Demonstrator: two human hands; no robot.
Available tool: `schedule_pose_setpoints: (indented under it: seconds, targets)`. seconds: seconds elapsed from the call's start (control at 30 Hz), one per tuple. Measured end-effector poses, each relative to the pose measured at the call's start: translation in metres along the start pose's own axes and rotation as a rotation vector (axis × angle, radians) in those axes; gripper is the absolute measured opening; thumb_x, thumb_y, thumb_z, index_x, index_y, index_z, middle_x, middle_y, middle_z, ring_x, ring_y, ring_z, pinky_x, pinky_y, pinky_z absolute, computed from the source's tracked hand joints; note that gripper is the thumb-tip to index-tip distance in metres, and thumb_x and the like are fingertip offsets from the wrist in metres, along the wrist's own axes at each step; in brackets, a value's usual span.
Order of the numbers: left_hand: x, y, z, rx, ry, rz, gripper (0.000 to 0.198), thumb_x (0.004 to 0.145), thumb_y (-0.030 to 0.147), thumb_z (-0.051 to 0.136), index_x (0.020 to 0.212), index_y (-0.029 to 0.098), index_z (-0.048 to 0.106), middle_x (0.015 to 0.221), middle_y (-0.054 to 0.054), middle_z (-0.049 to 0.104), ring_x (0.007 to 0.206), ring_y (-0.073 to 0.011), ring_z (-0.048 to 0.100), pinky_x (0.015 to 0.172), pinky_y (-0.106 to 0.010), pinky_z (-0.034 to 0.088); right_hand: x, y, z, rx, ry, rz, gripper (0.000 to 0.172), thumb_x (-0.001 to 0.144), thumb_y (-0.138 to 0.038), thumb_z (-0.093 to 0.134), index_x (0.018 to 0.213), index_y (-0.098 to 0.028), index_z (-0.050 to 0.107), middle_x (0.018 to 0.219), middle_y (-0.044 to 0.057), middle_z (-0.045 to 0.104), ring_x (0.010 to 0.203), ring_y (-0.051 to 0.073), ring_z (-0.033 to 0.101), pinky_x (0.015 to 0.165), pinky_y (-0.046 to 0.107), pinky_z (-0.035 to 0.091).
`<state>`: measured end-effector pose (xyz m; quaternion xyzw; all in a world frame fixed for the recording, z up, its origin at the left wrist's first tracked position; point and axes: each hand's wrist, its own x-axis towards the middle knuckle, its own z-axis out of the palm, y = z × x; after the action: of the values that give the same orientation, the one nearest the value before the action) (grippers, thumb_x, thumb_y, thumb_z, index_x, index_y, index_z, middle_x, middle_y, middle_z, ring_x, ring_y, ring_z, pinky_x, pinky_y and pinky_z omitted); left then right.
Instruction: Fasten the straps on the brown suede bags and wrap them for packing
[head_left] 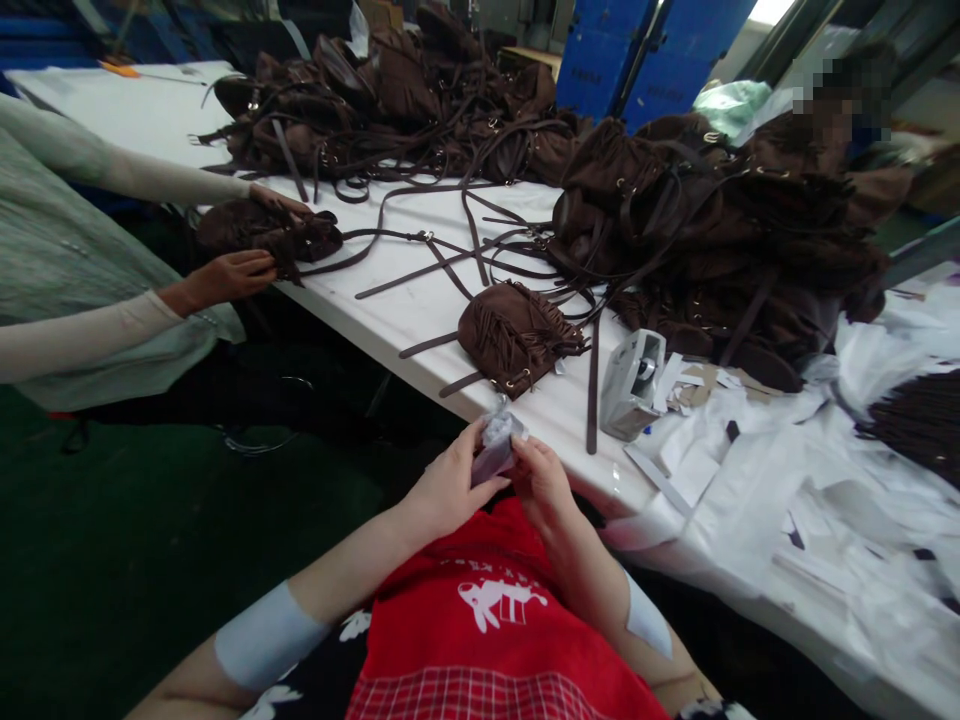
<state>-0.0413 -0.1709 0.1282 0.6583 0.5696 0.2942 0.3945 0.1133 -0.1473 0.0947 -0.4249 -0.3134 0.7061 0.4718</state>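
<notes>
Between both hands, above my lap, is a small crumpled translucent plastic bag [495,445]; what it holds, if anything, I cannot make out. My left hand [450,477] is closed around its left side, thumb along the lower edge. The fingers of my right hand [538,475] pinch its right side. Just beyond my hands, a brown fringed drawstring bag [510,335] lies on the white table [420,345] near its edge, its straps stretched out. To its right stands a grey tape dispenser [631,385].
Brown bags with tangled straps are heaped along the table's back [405,90] and right [720,230]. White paper and plastic wrapping [787,500] covers the right end. At left, a co-worker's hands [225,280] handle another brown bag [240,228]. Blue boxes [607,55] stand behind.
</notes>
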Motion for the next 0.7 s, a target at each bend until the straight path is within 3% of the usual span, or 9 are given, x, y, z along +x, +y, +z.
schedule_pose_setpoints:
  seconds: [0.07,0.2,0.37,0.47,0.57,0.7]
  targets:
    - [-0.003,-0.001,0.003,0.175,0.070,0.052,0.067,0.087,0.033,0.062,0.145,0.017,0.032,0.134,-0.018,0.056,0.120,-0.0310,0.058,0.100,-0.048,0.048,0.003,-0.004,-0.004,0.201,-0.019,0.162,0.031,0.072,-0.039,0.076,0.068,-0.019,0.053,0.051,-0.007,0.042,0.042,0.006,0.033,0.038,0.017,0.027]
    - [-0.006,-0.010,0.000,0.461,0.052,0.159,0.051,0.091,0.034,0.057,0.138,0.020,0.042,0.122,-0.014,0.062,0.105,-0.0285,0.066,0.088,-0.043,0.055,0.004,-0.013,-0.012,0.498,-0.181,0.483,0.026,0.072,-0.030,0.076,0.078,-0.019,0.053,0.052,-0.011,0.045,0.037,0.002,0.021,0.034,0.014,0.018]
    - [-0.012,-0.022,-0.004,0.677,0.042,0.305,0.046,0.092,0.032,0.054,0.135,0.016,0.046,0.116,-0.015,0.065,0.096,-0.0278,0.069,0.078,-0.038,0.058,0.001,-0.015,-0.017,0.770,-0.303,0.747,0.030,0.078,-0.026,0.073,0.070,-0.018,0.045,0.048,-0.013,0.044,0.034,0.001,0.024,0.034,0.013,0.017]
    - [-0.012,-0.024,-0.002,0.754,0.034,0.305,0.043,0.092,0.031,0.052,0.131,0.012,0.048,0.113,-0.017,0.066,0.093,-0.0287,0.069,0.075,-0.038,0.058,0.001,-0.016,-0.015,0.817,-0.295,0.759,0.033,0.081,-0.025,0.070,0.067,-0.019,0.042,0.046,-0.013,0.042,0.033,0.001,0.023,0.033,0.013,0.016]
    - [-0.009,-0.023,-0.001,0.820,0.000,0.246,0.038,0.091,0.029,0.051,0.124,0.009,0.052,0.106,-0.018,0.066,0.089,-0.0299,0.069,0.069,-0.037,0.056,-0.001,-0.015,-0.009,0.700,-0.292,0.703,0.034,0.081,-0.030,0.071,0.067,-0.019,0.042,0.047,-0.012,0.039,0.035,0.002,0.019,0.034,0.014,0.016]
    - [-0.003,-0.015,-0.003,0.845,-0.018,0.156,0.031,0.091,0.029,0.052,0.115,0.011,0.058,0.100,-0.016,0.066,0.085,-0.0307,0.069,0.066,-0.037,0.054,-0.006,-0.004,0.003,0.381,-0.182,0.373,0.040,0.076,-0.052,0.072,0.070,-0.019,0.051,0.055,-0.007,0.046,0.041,0.005,0.025,0.037,0.017,0.020]
